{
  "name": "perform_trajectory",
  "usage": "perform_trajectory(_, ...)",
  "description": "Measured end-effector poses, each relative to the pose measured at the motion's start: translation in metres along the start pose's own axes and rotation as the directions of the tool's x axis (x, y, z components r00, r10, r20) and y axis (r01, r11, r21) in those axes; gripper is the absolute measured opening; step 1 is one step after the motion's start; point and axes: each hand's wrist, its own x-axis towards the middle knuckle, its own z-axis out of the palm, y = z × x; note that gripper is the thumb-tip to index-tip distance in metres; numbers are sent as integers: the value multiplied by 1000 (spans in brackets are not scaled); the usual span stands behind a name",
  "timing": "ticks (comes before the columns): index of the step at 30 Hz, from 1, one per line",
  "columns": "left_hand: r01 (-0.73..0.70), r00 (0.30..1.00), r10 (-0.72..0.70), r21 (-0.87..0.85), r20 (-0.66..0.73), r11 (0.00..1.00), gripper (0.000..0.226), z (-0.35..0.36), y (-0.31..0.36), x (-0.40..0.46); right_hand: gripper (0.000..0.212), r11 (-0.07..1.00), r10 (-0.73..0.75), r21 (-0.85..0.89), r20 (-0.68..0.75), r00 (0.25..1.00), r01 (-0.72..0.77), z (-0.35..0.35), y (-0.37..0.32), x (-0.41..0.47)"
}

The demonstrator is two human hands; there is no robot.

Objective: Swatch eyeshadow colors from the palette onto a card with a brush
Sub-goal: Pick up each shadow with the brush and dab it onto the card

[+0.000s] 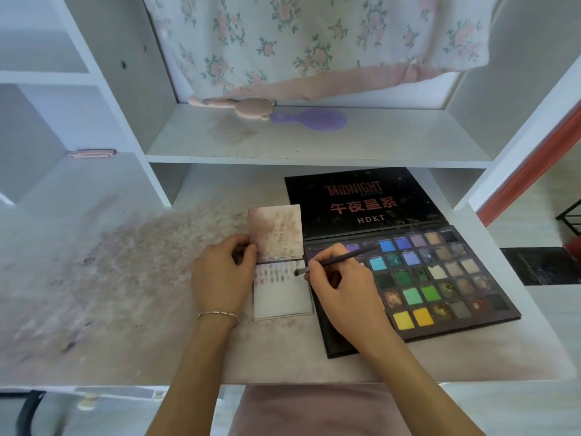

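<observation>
A large black eyeshadow palette lies open on the desk at the right, with several coloured pans and its lid folded back. Left of it lies a small white card pad with its stained cover flipped up and rows of small colour swatches across the top of the page. My right hand pinches a thin dark brush, whose tip sits at the right end of the swatch rows. My left hand grips the pad's left edge at the fold, thumb on the cover.
The desk top is smeared with pink powder at the left. A shelf above carries a purple hairbrush and a pink long-handled tool. A floral cloth hangs behind. The desk's front edge lies near my forearms.
</observation>
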Motion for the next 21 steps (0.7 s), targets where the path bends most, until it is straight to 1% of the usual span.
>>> perform_trajectory(8, 7, 1000, -7, -12, 16, 1000, 12, 0, 0, -1, 22, 999, -14, -48, 59, 998, 16, 2, -1, 2)
perform_trajectory(15, 21, 1000, -20, -17, 22, 1000, 13, -1, 3, -2, 21, 996, -26, -86, 89, 996, 33, 2, 1, 2)
perform_trajectory(21, 26, 999, -25, -21, 24, 999, 13, -1, 2, -2, 22, 996, -27, -78, 94, 995, 34, 3, 1, 3)
